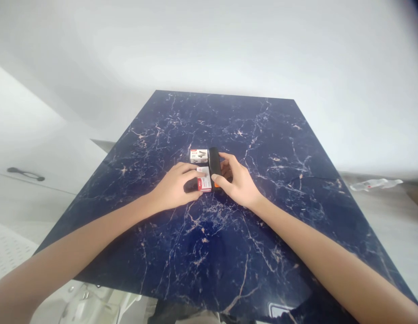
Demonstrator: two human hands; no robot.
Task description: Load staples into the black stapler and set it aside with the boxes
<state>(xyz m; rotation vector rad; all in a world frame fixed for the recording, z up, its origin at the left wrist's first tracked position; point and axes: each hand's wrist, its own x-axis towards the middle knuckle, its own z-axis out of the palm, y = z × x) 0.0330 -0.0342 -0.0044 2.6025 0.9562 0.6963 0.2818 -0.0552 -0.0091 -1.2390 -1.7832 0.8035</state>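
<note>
Near the middle of the dark blue marbled table (209, 243), two small boxes and a long black object lie close together. My left hand (177, 185) is closed around a small red and white box (204, 181), thumb at its near edge and fingers at its far side. Just beyond that sits a white box (198, 155) with a dark picture printed on it. The black object (214, 158) has an orange patch at its near end and lies along the right side of both boxes. My right hand (240, 182) grips it from the right, thumb on top near the orange patch.
A pale wall (229, 49) rises behind the table's far edge. At the left is a white cabinet front with a dark handle (25, 174). Past the right edge, lower down, lies a clear plastic item (375, 184). A light-framed rectangular object (279, 310) shows at the near edge.
</note>
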